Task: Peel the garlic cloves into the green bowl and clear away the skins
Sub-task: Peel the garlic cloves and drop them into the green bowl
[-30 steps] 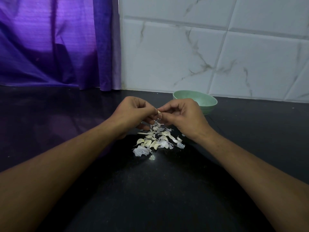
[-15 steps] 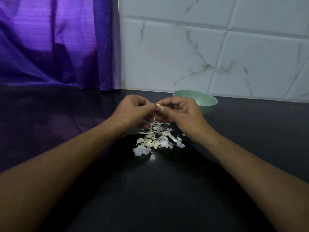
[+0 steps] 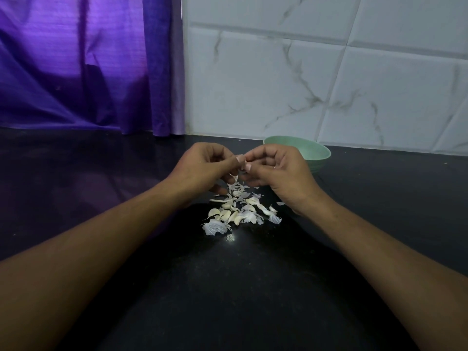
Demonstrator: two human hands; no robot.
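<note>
The left hand (image 3: 202,168) and right hand (image 3: 281,173) together pinched one small pale garlic clove (image 3: 244,164) above a heap of white papery skins and cloves (image 3: 238,211) on the glossy black surface (image 3: 228,287), near the round green bowl (image 3: 314,150), where a slipping grip might drop it among the skins.

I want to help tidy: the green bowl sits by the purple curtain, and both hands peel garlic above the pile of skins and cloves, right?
No. The head view shows the green bowl on the right, by the tiled wall, behind the right hand. It and the left hand do peel garlic above the pile.
</note>
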